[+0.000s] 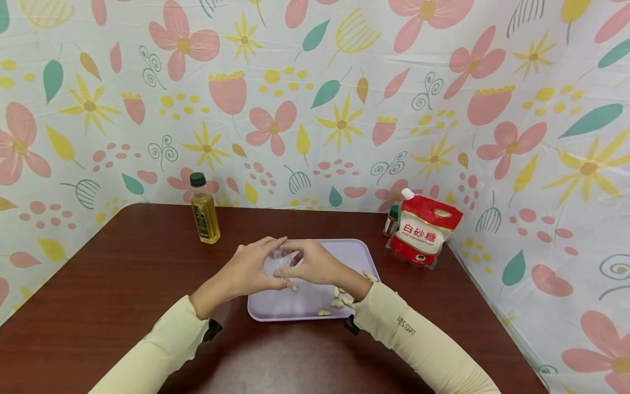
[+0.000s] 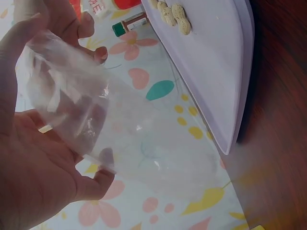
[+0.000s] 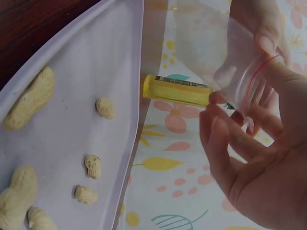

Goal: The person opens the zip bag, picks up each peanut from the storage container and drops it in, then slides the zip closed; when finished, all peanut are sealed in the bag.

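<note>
A clear plastic zip bag (image 2: 139,129) is held between my two hands above the lilac tray (image 1: 344,251). My left hand (image 1: 251,268) grips one side of the bag, and my right hand (image 1: 317,264) grips the other. Its mouth, edged with a red zip line, is spread apart in the right wrist view, and I see nothing inside it. Several unshelled peanuts (image 1: 337,303) lie on the tray, mostly toward its right side and near edge; larger ones (image 3: 29,98) show up close in the right wrist view.
An oil bottle (image 1: 205,216) with a dark green cap stands at the back left. At the back right, a red and white sugar pouch (image 1: 418,235) is beside a small green-capped jar (image 1: 391,223). A flowered curtain (image 1: 315,137) borders the brown table (image 1: 123,306).
</note>
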A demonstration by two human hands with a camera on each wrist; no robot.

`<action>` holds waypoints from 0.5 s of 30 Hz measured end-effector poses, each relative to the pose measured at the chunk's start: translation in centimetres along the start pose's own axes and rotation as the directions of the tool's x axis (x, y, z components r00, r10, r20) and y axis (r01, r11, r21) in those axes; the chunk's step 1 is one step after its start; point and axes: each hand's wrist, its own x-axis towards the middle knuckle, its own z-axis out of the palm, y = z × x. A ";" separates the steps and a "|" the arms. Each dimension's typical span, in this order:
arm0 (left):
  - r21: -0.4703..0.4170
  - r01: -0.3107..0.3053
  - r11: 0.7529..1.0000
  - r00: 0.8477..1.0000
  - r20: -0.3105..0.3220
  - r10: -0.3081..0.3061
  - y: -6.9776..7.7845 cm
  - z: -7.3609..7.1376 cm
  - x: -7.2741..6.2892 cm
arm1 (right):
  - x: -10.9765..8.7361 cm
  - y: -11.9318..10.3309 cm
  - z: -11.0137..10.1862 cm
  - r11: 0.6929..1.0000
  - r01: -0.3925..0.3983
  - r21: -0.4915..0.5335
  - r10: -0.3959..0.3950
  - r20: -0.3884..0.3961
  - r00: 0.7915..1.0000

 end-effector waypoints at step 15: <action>0.067 0.067 0.996 0.995 -0.081 -0.061 -1.1 -0.4 -0.8 | -0.7 1.1 -1.0 0.998 -0.039 -0.042 0.032 -0.147 0.989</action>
